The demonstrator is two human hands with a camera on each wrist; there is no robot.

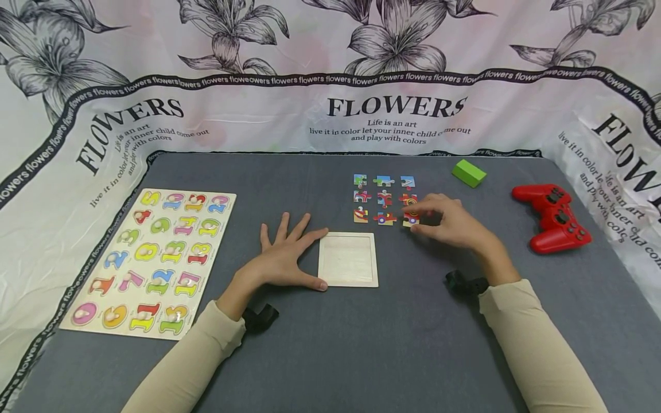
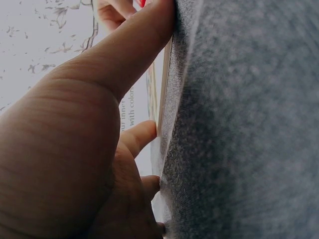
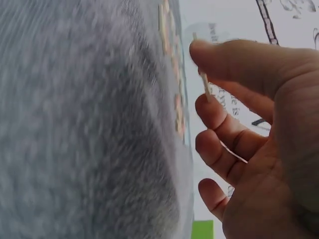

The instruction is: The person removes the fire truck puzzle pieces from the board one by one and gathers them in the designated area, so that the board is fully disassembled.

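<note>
My left hand lies spread on the cloth. Its thumb and index fingertip touch the left side of a square wooden puzzle tray with a raised rim and a bare inside. Beyond the tray, small jigsaw pieces with red, blue and green print lie in spaced rows. Over the near right corner of these rows, my right hand pinches one jigsaw piece between thumb and fingers. The right wrist view shows that piece edge-on, raised off the table, so its print is hidden there.
A wooden number board with knobbed, coloured digits lies left of the left forearm. At the back right sits a green block, with a red game controller nearer the right edge. Grey cloth covers the table.
</note>
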